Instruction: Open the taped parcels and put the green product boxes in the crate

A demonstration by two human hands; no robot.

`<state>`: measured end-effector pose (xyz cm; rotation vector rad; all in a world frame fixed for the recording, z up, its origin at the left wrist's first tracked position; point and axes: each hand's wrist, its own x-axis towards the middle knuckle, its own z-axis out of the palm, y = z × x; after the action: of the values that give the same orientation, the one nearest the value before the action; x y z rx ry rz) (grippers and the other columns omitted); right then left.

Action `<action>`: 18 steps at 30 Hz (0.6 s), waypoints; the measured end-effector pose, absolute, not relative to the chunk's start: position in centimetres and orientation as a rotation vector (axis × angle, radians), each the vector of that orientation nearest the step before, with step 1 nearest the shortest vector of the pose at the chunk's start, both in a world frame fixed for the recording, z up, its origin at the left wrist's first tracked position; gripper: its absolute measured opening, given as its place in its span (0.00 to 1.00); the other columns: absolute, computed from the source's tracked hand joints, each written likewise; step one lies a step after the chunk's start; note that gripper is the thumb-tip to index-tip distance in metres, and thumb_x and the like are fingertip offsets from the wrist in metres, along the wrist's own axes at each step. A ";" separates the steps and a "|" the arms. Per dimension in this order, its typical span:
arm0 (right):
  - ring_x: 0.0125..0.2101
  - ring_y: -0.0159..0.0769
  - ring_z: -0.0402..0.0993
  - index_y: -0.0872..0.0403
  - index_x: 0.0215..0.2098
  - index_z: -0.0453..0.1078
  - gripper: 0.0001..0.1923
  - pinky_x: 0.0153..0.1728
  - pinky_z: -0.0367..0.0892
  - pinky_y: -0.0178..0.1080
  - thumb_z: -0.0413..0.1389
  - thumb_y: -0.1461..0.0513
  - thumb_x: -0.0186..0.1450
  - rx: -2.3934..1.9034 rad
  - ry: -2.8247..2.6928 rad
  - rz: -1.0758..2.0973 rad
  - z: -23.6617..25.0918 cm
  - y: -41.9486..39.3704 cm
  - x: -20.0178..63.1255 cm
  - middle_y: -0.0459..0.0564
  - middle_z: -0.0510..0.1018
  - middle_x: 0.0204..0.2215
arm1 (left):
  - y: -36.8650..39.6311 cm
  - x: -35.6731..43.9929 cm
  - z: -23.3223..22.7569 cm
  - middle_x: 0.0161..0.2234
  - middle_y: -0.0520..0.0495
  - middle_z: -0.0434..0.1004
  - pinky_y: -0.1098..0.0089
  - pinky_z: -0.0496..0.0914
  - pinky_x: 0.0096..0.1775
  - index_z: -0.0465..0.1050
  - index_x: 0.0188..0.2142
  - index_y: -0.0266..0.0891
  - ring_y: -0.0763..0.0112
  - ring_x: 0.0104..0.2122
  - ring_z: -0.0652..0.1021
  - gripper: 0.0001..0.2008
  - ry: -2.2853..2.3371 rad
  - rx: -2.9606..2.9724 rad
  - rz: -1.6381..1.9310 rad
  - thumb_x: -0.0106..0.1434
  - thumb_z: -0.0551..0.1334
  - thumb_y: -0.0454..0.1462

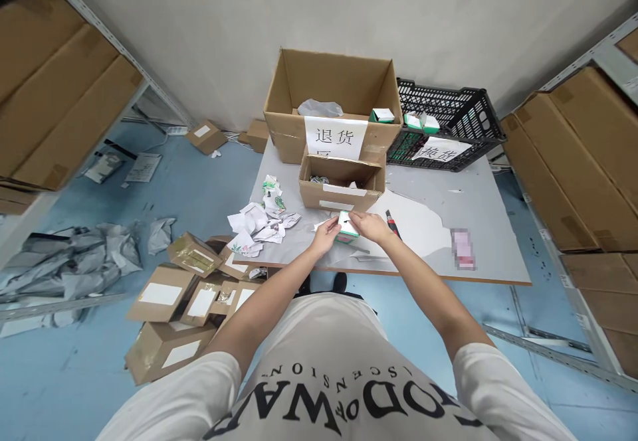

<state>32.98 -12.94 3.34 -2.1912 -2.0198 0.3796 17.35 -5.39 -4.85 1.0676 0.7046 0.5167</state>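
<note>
A small white and green box (347,227) is held between my hands just above the table's front part. My left hand (327,234) grips its left side, fingers closed against it. On the opposite side, my right hand (369,226) pinches its upper right edge, with part of the top hidden by the fingers. Directly behind the box stands a small open carton (340,196) with several little items inside. To the right of my right hand lies a red and black utility knife (393,223).
Crumpled torn paper (256,225) lies on the table (483,228) at left. A large carton (285,132) and a black crate (486,137) stand at the back, each holding green-white boxes. Parcels (162,295) are piled on the floor at left; shelves flank both sides.
</note>
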 end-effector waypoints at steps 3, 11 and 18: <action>0.34 0.42 0.75 0.52 0.44 0.69 0.14 0.33 0.62 0.38 0.44 0.59 0.69 -2.257 -1.875 0.388 3.0 -12.7 33.4 0.56 0.79 0.38 | -5.5 17.4 -4.9 0.57 0.37 0.67 0.55 0.60 0.58 0.67 0.54 0.35 0.57 0.56 0.69 0.27 0.688 1.109 0.524 0.56 0.64 0.43; 0.25 0.35 0.70 0.54 0.27 0.71 0.18 0.27 0.63 0.35 0.49 0.50 0.63 -2.040 -1.147 0.610 0.9 -10.6 35.4 0.46 0.75 0.22 | -4.3 16.7 -2.9 0.58 0.39 0.62 0.60 0.67 0.52 0.64 0.56 0.41 0.60 0.55 0.68 0.22 0.622 1.707 0.570 0.62 0.57 0.39; 0.23 0.34 0.70 0.54 0.25 0.71 0.21 0.26 0.65 0.35 0.52 0.45 0.58 -2.078 -0.902 0.714 -0.9 -10.0 35.8 0.47 0.75 0.21 | -2.3 16.3 0.6 0.54 0.41 0.62 0.52 0.61 0.54 0.71 0.50 0.44 0.56 0.54 0.63 0.17 0.393 2.397 0.365 0.64 0.54 0.37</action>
<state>35.80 -9.98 -0.86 -2.0784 -0.9021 0.7142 16.32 -2.33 0.63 2.3973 0.3929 0.3651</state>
